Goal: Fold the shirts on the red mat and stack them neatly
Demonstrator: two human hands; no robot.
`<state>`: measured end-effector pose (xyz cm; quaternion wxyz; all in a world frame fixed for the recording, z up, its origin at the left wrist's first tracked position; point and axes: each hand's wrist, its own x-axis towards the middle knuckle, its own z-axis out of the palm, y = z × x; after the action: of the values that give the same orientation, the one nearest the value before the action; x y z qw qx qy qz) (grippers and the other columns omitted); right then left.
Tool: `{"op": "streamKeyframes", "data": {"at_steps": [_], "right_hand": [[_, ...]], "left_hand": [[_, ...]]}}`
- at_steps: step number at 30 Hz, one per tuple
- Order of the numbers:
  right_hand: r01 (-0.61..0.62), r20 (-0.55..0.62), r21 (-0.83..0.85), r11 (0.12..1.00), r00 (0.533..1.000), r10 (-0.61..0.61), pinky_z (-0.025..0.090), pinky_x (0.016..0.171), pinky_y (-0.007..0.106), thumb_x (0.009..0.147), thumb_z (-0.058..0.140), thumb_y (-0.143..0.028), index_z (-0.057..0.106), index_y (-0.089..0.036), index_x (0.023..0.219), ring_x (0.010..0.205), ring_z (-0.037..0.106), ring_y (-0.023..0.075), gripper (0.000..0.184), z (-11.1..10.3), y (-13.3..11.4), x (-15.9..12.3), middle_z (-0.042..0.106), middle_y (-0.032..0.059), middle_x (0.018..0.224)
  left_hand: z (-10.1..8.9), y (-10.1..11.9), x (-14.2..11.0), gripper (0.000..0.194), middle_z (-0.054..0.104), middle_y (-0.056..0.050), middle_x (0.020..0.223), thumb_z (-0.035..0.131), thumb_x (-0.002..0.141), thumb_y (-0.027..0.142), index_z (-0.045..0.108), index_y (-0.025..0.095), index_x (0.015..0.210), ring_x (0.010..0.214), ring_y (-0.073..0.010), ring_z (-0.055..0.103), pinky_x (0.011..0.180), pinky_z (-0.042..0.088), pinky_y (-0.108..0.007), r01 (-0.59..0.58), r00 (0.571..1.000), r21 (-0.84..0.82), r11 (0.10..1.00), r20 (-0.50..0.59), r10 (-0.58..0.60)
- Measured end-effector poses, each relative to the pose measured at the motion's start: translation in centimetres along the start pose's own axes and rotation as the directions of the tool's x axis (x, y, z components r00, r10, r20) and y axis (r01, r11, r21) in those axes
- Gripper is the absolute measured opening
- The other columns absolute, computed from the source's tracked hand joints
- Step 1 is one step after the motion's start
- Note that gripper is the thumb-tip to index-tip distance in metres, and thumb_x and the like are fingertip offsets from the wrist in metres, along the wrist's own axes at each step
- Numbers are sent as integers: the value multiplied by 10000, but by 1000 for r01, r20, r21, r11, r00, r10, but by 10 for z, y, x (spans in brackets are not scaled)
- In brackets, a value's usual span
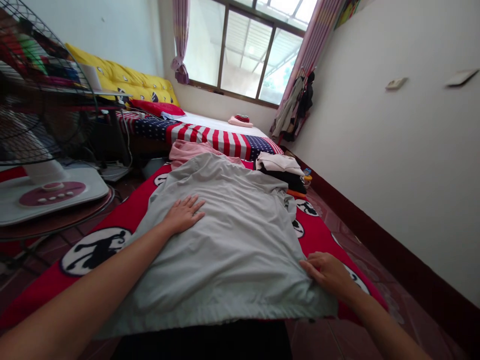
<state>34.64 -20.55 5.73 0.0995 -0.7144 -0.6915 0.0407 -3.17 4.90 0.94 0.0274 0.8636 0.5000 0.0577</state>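
Observation:
A pale grey-green shirt (232, 225) lies spread out and wrinkled on a red cover with black-and-white dog prints. Its hem hangs near the front edge, and one bunched sleeve shows at the right. My left hand (183, 214) rests flat on the shirt's upper left part, fingers stretched out. At the shirt's lower right edge, my right hand (328, 274) has its fingers curled and thumb against the fabric, pinching the side. Beyond the shirt's far end lies a pink garment (191, 151), partly covered by it.
Folded clothes (279, 165) are stacked at the far right of the red cover (150, 195). A standing fan (52, 190) is close on the left. Behind stands a bed with a stars-and-stripes cover (210, 138) and a small folded pile (240, 121). A white wall (397, 165) bounds the right.

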Motion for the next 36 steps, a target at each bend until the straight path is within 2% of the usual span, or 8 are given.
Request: {"op": "streamKeyframes", "data": {"at_steps": [6, 9, 12, 18, 21, 26, 30, 36], "right_hand": [[389, 22, 198, 900, 916, -401, 397, 940, 328, 853, 570, -469, 647, -256, 1151, 1113, 540, 221, 374, -2, -67, 2, 590, 82, 1246], [465, 148, 297, 834, 841, -521, 419, 863, 282, 835, 604, -440, 715, -237, 960, 964, 589, 185, 263, 5, -88, -5, 663, 57, 1062], [398, 277, 290, 870, 835, -475, 408, 659, 229, 879, 545, -398, 666, -184, 611, 597, 534, 107, 363, 4, -90, -11, 616, 10, 644], [433, 166, 335, 837, 847, -505, 414, 840, 275, 755, 687, -424, 719, -244, 926, 992, 578, 195, 250, -3, -108, -14, 649, 58, 1118], [400, 293, 367, 839, 807, -513, 379, 612, 214, 773, 675, -389, 679, -201, 633, 636, 540, 107, 234, -3, -120, -12, 649, -5, 688], [226, 95, 408, 884, 953, -288, 352, 557, 206, 825, 595, -341, 657, -169, 666, 572, 493, 91, 243, 0, -111, 22, 615, -12, 619], [100, -50, 575, 812, 995, -87, 444, 617, 229, 828, 561, -343, 658, -168, 740, 690, 589, 143, 219, 8, -89, 55, 656, 18, 709], [110, -156, 630, 769, 988, -13, 522, 765, 318, 786, 586, -295, 669, -187, 998, 902, 651, 199, 252, 31, -102, 92, 692, 70, 1018]], "left_hand": [[0, -1, 0, 590, 194, -66, 1572, 283, 939, 520, 302, 272, 1474, 1444, -259, 171, 1137, 142, -462, -5, 1000, 9, 1000, -1, 5], [0, -1, 0, 590, 190, -60, 1574, 270, 940, 531, 299, 282, 1474, 1445, -254, 169, 1139, 140, -454, -11, 1000, 8, 1000, 4, 11], [3, -1, 1, 589, 181, -54, 1577, 264, 940, 537, 295, 291, 1475, 1446, -251, 162, 1140, 131, -457, -14, 1000, 9, 1000, -14, 14], [5, -5, 2, 584, 181, -56, 1577, 278, 942, 528, 302, 286, 1472, 1446, -256, 162, 1139, 133, -473, -5, 1000, -6, 1000, -15, 5], [0, 1, 2, 569, 192, -67, 1574, 297, 947, 504, 317, 274, 1468, 1446, -267, 160, 1140, 137, -484, 6, 1000, -12, 1000, -7, -6], [-11, 53, -37, 550, 181, -123, 1570, 335, 952, 460, 371, 222, 1446, 1438, -292, 181, 1138, 185, -500, -119, 992, -156, 981, 13, 122], [-30, 98, -105, 624, 252, -73, 1554, 559, 842, 514, 427, 296, 1411, 1438, -311, 168, 1152, 192, -491, -543, 743, -431, 720, 153, 652], [-79, 116, -109, 319, 724, -67, 1053, 544, 881, 373, 693, 221, 1119, 909, -189, 685, 792, 516, -250, -338, 529, -774, 535, 314, 788]]}}
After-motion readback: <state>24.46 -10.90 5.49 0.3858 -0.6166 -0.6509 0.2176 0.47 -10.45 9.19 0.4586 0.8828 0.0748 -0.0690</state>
